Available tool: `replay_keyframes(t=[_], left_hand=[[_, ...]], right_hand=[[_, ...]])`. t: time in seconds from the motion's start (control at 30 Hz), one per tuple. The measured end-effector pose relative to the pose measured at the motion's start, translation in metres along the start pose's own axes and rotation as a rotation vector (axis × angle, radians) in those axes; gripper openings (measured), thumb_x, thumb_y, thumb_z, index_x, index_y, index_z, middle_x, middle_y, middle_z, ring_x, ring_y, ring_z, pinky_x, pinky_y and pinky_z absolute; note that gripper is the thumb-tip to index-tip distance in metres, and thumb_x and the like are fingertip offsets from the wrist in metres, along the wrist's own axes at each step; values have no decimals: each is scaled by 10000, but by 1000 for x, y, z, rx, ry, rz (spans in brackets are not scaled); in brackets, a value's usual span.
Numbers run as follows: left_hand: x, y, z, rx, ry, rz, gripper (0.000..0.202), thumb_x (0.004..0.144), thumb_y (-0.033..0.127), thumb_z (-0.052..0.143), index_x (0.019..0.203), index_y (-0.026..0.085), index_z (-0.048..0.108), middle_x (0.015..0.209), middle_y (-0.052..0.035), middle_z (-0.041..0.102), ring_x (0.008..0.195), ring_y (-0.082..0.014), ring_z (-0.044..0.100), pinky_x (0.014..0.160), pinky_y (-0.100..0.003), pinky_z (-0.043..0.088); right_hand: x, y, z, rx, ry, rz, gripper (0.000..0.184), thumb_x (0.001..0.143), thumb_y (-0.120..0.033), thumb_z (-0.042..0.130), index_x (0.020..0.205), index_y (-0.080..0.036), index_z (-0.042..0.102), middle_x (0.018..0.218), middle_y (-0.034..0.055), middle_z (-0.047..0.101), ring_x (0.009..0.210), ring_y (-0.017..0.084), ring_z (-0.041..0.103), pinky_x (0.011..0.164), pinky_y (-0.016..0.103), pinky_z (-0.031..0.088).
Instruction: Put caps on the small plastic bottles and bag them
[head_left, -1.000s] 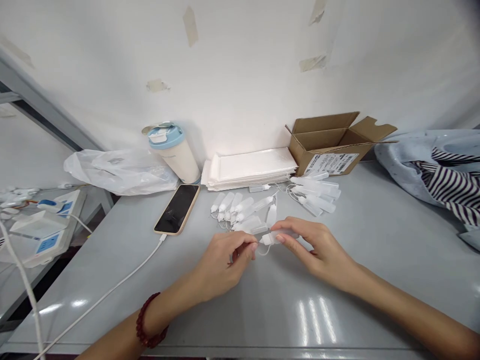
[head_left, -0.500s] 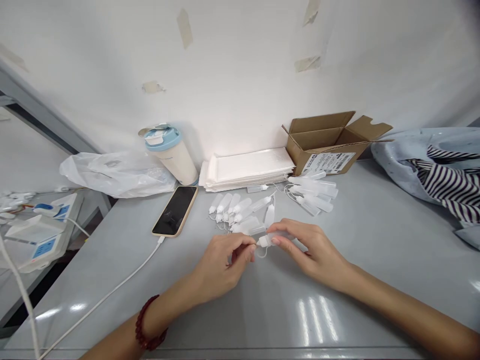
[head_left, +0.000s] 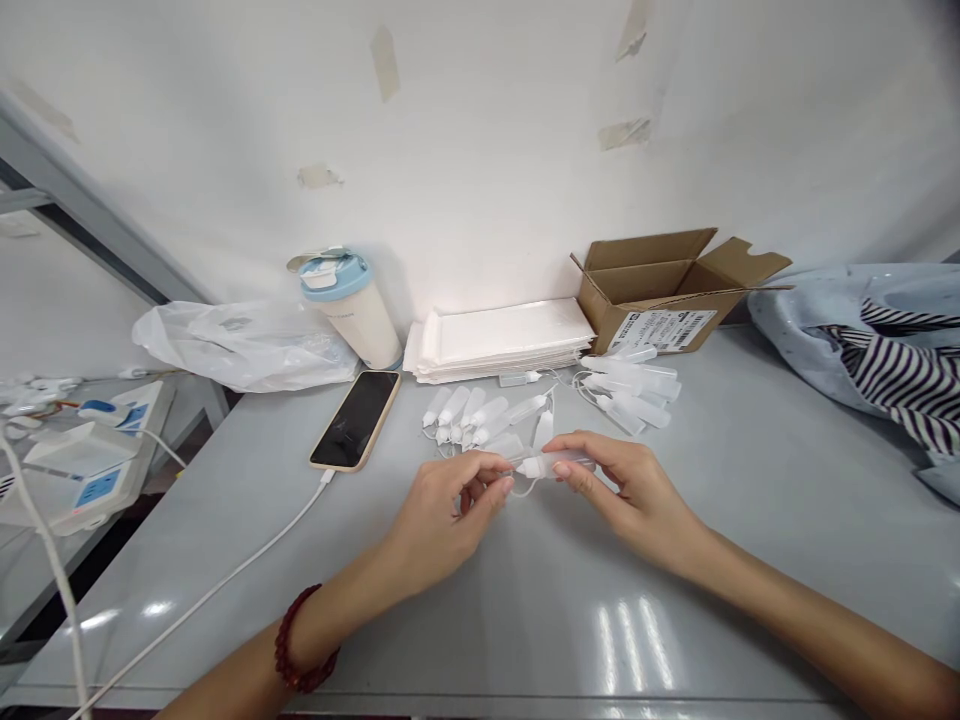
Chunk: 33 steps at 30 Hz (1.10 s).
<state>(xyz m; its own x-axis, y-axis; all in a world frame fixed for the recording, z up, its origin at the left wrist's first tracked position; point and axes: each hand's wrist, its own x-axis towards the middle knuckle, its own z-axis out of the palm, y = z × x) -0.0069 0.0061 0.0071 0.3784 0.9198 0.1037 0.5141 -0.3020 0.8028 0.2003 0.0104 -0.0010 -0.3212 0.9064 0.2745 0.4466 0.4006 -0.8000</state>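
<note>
My right hand pinches a small translucent plastic bottle held sideways just above the grey table. My left hand, with a red bead bracelet on the wrist, is pinched at the bottle's white cap end, where a thin white string hangs. Just behind my hands lies a row of similar small bottles. A second heap of bottles lies to the right of it.
A phone on a white cable lies to the left. Behind are a blue-lidded cup, a stack of white bags, an open cardboard box and a plastic bag. Striped cloth lies far right.
Both hands have shifted slightly away from me, still holding the bottle between them. The view has moved a little.
</note>
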Motion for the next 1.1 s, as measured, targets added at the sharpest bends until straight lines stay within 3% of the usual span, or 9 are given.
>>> replay_keyframes(t=[0.13,0.27,0.4,0.53,0.63,0.83,0.97,1.1], left_hand=[[2,-3,-2,16,51,0,176,882,249,487,841,163,635,634,11,616,515,-87,529,461,-178,394],[9,-10,-8,29,174,-72,188,874,271,492,822,152,627,622,7,607,498,-93,519,475,-194,406],[14,-16,-14,169,237,-72,204,868,256,474,768,155,620,596,11,601,477,-97,506,451,-198,367],[14,-21,-14,341,225,-38,213,865,240,462,758,162,628,565,19,599,487,-103,498,470,-203,356],[14,-20,-14,340,221,-86,232,869,282,468,757,163,632,560,17,598,483,-108,507,472,-205,372],[13,-14,-15,262,316,-127,253,861,371,511,825,152,634,590,0,627,508,-119,551,486,-210,413],[12,-13,-15,278,342,-92,229,867,345,506,814,157,624,578,10,614,493,-110,535,472,-202,407],[12,-14,-13,282,336,-66,211,871,324,499,819,156,617,587,13,612,495,-103,524,476,-197,403]], right_hand=[[-1,2,2,-62,16,17,248,925,-351,443,1041,-196,599,904,58,667,785,174,622,519,235,486],[2,12,4,-258,62,-113,320,937,-311,414,1226,-193,484,1138,122,595,993,228,583,802,388,523],[5,23,6,-434,-45,-221,351,934,-257,412,1275,-187,457,1301,149,513,1175,271,482,935,482,462],[7,27,8,-534,-155,-206,286,941,-240,398,1179,-168,540,1323,142,505,1152,295,468,895,514,475],[8,29,7,-546,-191,-190,269,950,-247,383,1139,-165,557,1287,130,535,1133,295,468,870,510,482],[9,37,5,-573,-116,-178,141,907,-178,461,907,-153,600,977,119,631,939,256,560,801,420,500],[8,42,4,-630,-48,-78,137,842,-83,496,932,-138,582,978,134,593,816,238,599,661,359,510],[10,36,1,-757,-59,133,143,836,-121,526,972,-129,566,991,148,592,824,261,614,594,332,485]])
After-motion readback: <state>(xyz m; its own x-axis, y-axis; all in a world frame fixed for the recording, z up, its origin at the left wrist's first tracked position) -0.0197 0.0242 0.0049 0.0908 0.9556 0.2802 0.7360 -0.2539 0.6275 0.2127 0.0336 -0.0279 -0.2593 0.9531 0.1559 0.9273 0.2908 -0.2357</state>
